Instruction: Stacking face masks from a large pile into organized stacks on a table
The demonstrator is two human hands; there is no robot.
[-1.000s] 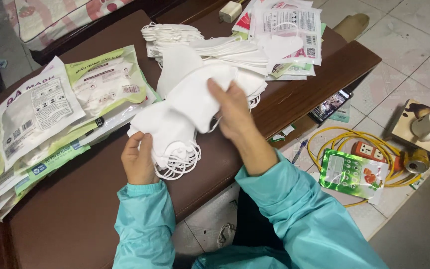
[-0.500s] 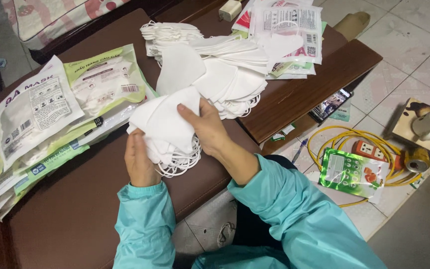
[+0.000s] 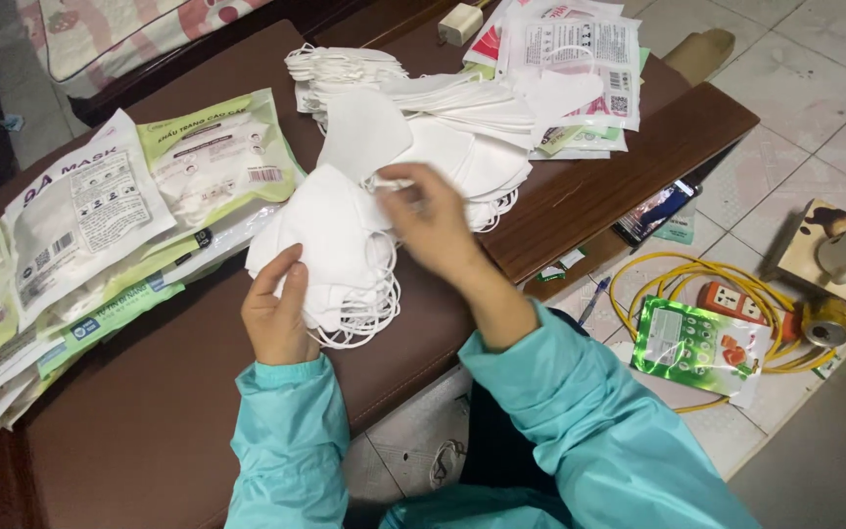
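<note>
- Stack of white masks (image 3: pixel 330 245): soft folded fabric, thin ear loops dangling, on the brown table (image 3: pixel 149 411).
- Left hand (image 3: pixel 276 313) clasps the stack's edge.
- Right hand (image 3: pixel 433 220) pinches 1 loop.

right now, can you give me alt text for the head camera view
A person in teal sleeves holds a stack of white face masks on a brown table, left hand gripping its edge, right hand on top. Sealed mask packets lie to the left, loose masks behind; a yellow cable lies on the tiled floor.

white masks (image 3: pixel 340 250), teal sleeves (image 3: pixel 291 441), brown table (image 3: pixel 149 421), yellow cable (image 3: pixel 682 279)
</note>
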